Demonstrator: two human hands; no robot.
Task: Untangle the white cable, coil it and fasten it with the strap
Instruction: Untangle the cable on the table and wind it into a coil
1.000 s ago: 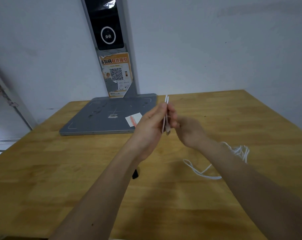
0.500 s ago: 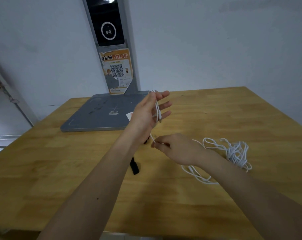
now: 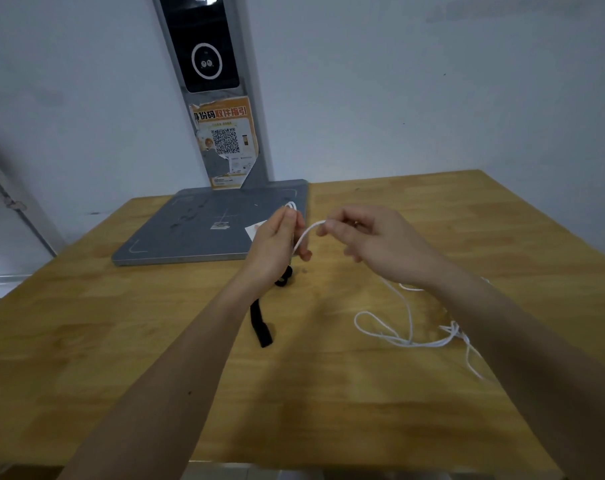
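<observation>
Head view: both hands pinch white cable [image 3: 403, 308]; sticker [image 3: 225, 142] shows QR code.

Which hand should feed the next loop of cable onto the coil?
Right. The right hand pinches the white cable trailing to the slack beside it; the left hand holds the started end.

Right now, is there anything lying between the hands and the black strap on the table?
Nothing visible. The strap lies on bare table just under the left hand, partly hidden by that wrist. Both hands hold the cable; the right hand pinches it.
</observation>
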